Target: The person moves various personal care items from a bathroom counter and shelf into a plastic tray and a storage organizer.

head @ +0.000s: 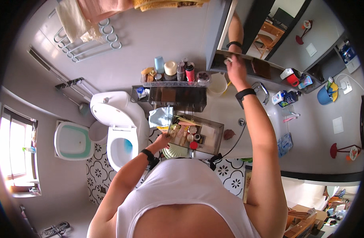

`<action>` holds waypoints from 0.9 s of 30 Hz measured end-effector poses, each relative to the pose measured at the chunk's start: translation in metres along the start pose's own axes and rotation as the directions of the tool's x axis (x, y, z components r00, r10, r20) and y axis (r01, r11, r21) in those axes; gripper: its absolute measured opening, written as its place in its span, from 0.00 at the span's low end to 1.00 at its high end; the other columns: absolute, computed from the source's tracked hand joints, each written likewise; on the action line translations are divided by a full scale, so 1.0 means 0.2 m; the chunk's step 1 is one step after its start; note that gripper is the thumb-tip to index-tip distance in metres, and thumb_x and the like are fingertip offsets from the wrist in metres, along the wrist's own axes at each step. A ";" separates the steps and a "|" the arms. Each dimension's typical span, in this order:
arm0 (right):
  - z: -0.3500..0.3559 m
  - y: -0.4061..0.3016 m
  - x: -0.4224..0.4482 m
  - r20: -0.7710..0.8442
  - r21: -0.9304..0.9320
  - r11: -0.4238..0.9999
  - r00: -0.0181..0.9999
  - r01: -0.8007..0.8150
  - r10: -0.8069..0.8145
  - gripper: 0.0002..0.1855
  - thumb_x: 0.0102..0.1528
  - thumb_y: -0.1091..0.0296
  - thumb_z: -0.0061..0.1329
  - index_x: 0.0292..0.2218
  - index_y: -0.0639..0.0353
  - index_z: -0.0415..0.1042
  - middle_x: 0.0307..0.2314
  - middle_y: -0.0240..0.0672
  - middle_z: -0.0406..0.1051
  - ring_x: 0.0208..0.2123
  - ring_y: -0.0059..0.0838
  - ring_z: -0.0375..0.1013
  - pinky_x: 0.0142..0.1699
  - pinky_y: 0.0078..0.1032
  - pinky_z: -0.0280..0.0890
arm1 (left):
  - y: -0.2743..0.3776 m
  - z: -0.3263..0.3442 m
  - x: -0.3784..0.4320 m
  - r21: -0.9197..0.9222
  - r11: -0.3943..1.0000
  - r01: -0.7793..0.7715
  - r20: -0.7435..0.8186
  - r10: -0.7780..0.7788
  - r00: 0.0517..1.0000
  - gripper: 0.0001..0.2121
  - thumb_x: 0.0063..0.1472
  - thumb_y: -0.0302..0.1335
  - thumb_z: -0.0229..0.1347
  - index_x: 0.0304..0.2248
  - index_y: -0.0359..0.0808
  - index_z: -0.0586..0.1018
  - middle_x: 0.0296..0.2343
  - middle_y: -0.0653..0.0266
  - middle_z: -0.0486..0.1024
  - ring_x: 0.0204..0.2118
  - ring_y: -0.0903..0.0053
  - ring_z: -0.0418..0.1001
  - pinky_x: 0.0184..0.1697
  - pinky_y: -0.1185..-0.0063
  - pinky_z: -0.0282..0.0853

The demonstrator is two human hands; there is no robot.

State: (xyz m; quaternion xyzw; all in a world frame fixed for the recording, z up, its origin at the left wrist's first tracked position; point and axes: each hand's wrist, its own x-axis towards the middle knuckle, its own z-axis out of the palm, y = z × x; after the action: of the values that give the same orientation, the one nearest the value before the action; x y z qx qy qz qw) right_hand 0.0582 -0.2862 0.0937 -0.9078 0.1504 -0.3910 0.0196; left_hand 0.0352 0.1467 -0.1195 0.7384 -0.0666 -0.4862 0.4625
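My left hand (162, 141) grips the left edge of a smoky translucent drawer (219, 139), held level in front of my body. Inside the drawer lie several small jars and tubes, a red-capped container (193, 145) and a flat white item (208, 131). My right hand (237, 71) reaches up to the dark shelf (277, 74) under the mirror. Its fingers pinch a small pale item (228, 60), too small to name. A brown flat object (260, 67) rests on the shelf to the right of that hand.
A dark translucent drawer cabinet (177, 98) stands under a clear tray (176, 84) of bottles and jars. To its left is a toilet (113, 104) with its lid up. The washbasin (211, 105) has a chrome faucet (261, 92), and soap bottles (286, 98) stand to the right.
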 end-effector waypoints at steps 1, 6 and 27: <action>-0.04 -0.02 -0.01 -0.111 0.032 0.999 0.993 0.032 -0.028 0.15 0.49 0.66 0.48 0.39 0.60 0.66 0.33 0.47 0.69 0.36 0.50 0.68 0.42 0.41 0.64 | 0.00 0.00 -0.03 0.001 1.000 -0.018 -0.013 0.018 1.000 0.13 0.60 0.31 0.47 0.41 0.32 0.70 0.22 0.59 0.71 0.15 0.74 0.73 0.17 0.77 0.72; -0.39 -0.14 -0.45 0.149 0.160 0.977 0.982 -0.139 0.115 0.18 0.43 0.66 0.55 0.37 0.58 0.66 0.31 0.43 0.68 0.34 0.47 0.68 0.41 0.38 0.63 | -0.08 -0.02 0.00 -0.007 1.000 -0.013 -0.020 0.013 1.000 0.16 0.61 0.34 0.48 0.40 0.27 0.69 0.21 0.57 0.72 0.16 0.73 0.73 0.18 0.77 0.72; -0.30 -0.40 -1.00 0.816 0.090 0.964 0.574 -0.248 0.071 0.14 0.50 0.57 0.48 0.27 0.61 0.74 0.23 0.45 0.73 0.29 0.46 0.74 0.33 0.39 0.68 | -0.05 -0.02 0.02 -0.040 0.996 0.075 0.005 -0.075 0.997 0.15 0.61 0.29 0.43 0.46 0.34 0.67 0.20 0.63 0.70 0.17 0.76 0.72 0.20 0.78 0.73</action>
State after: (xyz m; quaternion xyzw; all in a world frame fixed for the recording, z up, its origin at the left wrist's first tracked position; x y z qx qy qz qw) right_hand -0.0942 -0.1466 0.0061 -0.9618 0.1678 0.0535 0.2095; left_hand 0.0366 0.1533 -0.1292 0.7303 -0.0300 -0.5055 0.4585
